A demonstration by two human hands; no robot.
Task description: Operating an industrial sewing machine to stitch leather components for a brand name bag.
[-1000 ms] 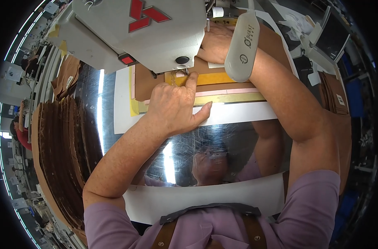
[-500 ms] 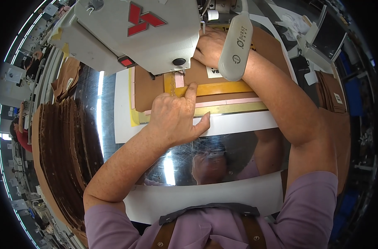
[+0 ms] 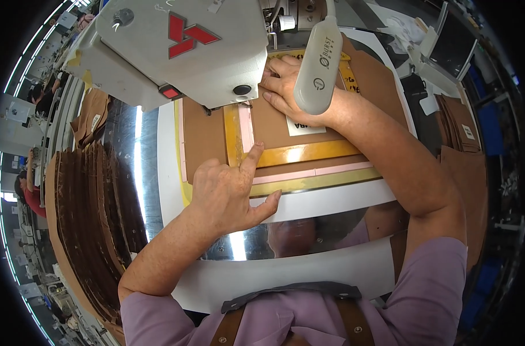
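My left hand [image 3: 228, 196] rests its index fingertip on a yellow frame [image 3: 306, 152] on a brown sheet [image 3: 205, 132], thumb out, other fingers bent. My right hand [image 3: 288, 86] lies with fingers spread at the far part of the work, partly behind a grey elongated device [image 3: 314, 81]. Between them are a pale pink strip [image 3: 245, 130] and a white label [image 3: 303, 128]. The presser foot [image 3: 242, 105] of the sewing machine [image 3: 132, 55] is above the frame's left bar. The sheet sits on a larger yellow-edged board [image 3: 297, 182].
Stacked brown pieces [image 3: 83, 225] line the left, with smaller bundles [image 3: 458, 121] at the right. A dark screen [image 3: 456, 49] stands back right. Polished metal [image 3: 233, 242] shows nearest my body. Other people [image 3: 32, 190] work at the far left.
The board, sheet and yellow frame have slid toward me, exposing more of the pink strip and the frame's far part. Both my hands have moved toward me with them.
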